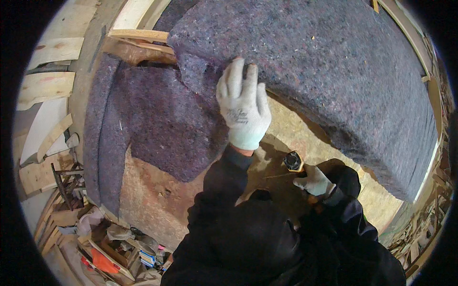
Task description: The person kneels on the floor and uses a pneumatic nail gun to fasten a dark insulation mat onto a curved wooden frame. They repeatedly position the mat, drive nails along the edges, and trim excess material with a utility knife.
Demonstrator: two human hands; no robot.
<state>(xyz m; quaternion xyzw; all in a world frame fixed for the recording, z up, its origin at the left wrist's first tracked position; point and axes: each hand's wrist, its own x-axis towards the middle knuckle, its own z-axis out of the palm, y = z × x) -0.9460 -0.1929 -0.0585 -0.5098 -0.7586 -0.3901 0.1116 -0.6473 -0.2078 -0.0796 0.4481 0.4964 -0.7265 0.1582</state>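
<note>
My left hand, in a white glove, lies with fingers stretched out on grey-purple felt, at the felt's near edge. The felt covers a large padded frame that stretches to the right. Another flap of the same felt hangs to the left of this hand, with a ragged lower edge. Lower right, my gloved right hand is closed around a tool with a round black and yellow end. Its kind is unclear, and my sleeve hides part of this hand.
Bare board shows below the felt edge. Wooden slats stick out at the upper left. Cut plywood pieces lie along the left. A box of scraps stands at the lower left, and wood offcuts are heaped at the lower right.
</note>
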